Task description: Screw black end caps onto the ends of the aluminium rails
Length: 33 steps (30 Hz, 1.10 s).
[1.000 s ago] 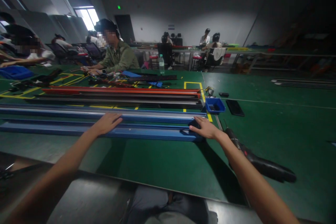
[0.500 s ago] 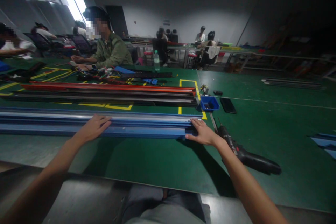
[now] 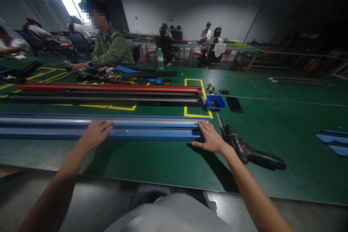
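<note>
Long blue metal profiles [image 3: 152,135], ribbed lengthwise, lie across the green table in front of me, running out of view on the left. My left hand [image 3: 95,133] rests on top of them, palm down with fingers stretched. At their right end is my right hand [image 3: 210,137], its fingers laid over the end and the thumb held apart by the near edge. A black cordless drill [image 3: 251,152] lies on its side just right of that hand, its bit pointing away from me.
Beyond the blue profiles lie black profiles [image 3: 130,99] and red profiles [image 3: 114,88]. A small blue bin [image 3: 215,103] and a black phone [image 3: 234,104] are behind the drill. A water bottle [image 3: 160,59] stands farther back. A co-worker [image 3: 111,47] sits across the table by tangled wires.
My view has shifted slightly. My right thumb now sits just off the near edge of the profiles. My left hand stays in nearly the same place on them.
</note>
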{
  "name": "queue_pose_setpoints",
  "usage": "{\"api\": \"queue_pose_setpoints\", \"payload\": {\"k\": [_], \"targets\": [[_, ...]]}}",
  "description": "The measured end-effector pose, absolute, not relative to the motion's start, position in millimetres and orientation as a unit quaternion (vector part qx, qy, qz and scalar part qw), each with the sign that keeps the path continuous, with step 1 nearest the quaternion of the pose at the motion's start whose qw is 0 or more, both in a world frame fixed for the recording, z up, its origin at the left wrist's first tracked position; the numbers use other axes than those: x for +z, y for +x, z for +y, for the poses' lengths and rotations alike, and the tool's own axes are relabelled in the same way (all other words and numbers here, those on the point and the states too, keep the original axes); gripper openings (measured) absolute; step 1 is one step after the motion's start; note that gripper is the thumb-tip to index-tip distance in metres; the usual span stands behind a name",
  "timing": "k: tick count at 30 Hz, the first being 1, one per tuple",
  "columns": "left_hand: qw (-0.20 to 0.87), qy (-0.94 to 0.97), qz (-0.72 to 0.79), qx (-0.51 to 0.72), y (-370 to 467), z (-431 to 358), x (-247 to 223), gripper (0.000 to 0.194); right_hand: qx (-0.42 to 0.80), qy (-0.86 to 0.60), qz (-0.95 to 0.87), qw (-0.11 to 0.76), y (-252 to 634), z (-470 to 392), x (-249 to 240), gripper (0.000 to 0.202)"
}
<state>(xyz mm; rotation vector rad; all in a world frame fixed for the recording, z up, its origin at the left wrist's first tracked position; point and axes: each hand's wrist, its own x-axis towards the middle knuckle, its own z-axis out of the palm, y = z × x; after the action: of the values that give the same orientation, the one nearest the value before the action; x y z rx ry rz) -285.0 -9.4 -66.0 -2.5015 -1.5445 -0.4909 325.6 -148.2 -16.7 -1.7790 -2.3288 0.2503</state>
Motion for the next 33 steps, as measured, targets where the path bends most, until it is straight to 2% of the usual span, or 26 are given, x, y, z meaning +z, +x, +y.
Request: {"api": "queue_pose_setpoints", "payload": {"k": [11,13,16,18,22,27,33], "targets": [[0.097,-0.848,-0.492,-0.170,-289.9,-25.2,-63.2,0.053,0.018,-0.600,-0.787,0.144,320.9,-168.9,-38.8,0.115],[0.113,-0.859,-0.471,-0.164,-297.6,-31.1,-60.0,0.055,-0.003,-0.606,-0.779,0.161,318.0,-173.5,-37.2,0.115],[0.169,-0.863,-0.456,-0.140,-322.8,-42.9,-54.7,0.064,-0.044,-0.622,-0.758,0.191,309.5,-184.9,-32.7,0.105],[0.173,-0.862,-0.459,-0.127,-348.0,-50.5,-52.5,0.061,-0.055,-0.656,-0.723,0.211,301.7,-193.3,-31.0,0.091],[0.167,-0.858,-0.482,-0.067,-399.9,-56.5,-53.5,0.058,-0.010,-0.732,-0.638,0.238,288.3,-201.2,-34.9,0.066],[0.126,-0.856,-0.499,-0.047,-426.1,-45.2,-56.0,0.046,0.082,-0.724,-0.622,0.287,285.4,-189.5,-42.3,0.065],[0.111,-0.852,-0.509,-0.041,-423.1,-38.1,-55.9,0.031,0.087,-0.721,-0.619,0.300,283.1,-179.5,-46.1,0.057]]}}
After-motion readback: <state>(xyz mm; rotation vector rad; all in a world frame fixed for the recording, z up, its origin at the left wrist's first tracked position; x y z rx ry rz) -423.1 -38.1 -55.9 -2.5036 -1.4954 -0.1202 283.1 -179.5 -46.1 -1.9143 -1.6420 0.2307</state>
